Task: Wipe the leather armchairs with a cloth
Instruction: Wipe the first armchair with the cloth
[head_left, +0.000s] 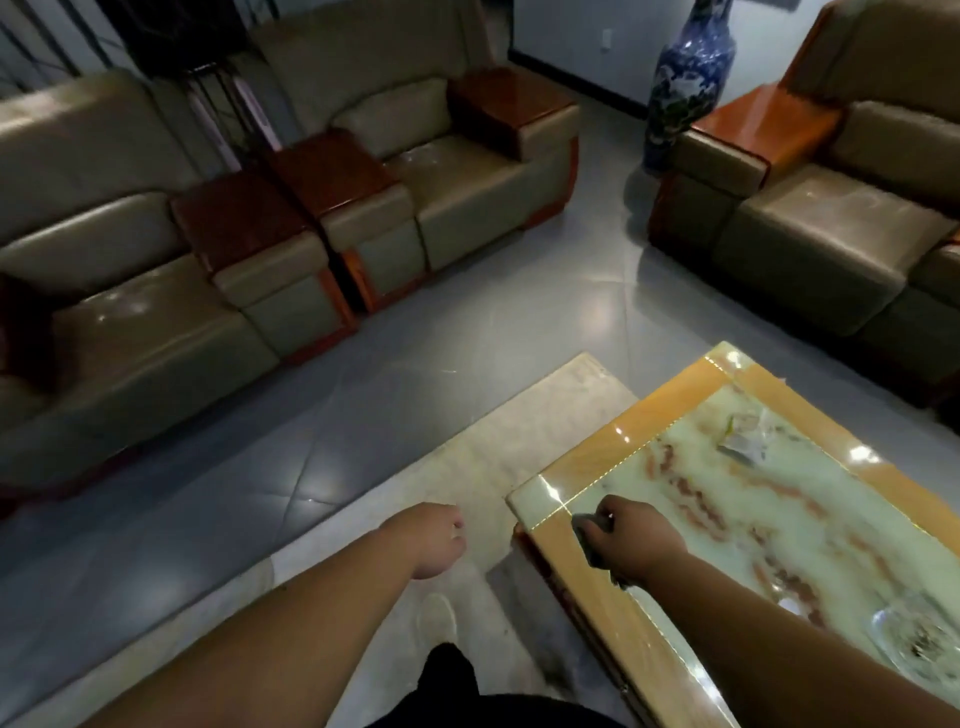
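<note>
Dark cloth (589, 535) bunched in right hand (636, 540) grip over table (587, 587) corner; left hand (434, 540) loosely curled, empty

A single head-worn wide-angle view looks forward and down from standing height: both hands near, low in frame; beige leather armchairs (457, 171) farther off beyond the hands.

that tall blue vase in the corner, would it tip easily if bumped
Probably yes: the vase is tall and narrow, standing free on glossy floor tiles beside an armchair. It looks like glazed ceramic, so likely heavy, slippery to grip, and breakable if it falls.
</note>
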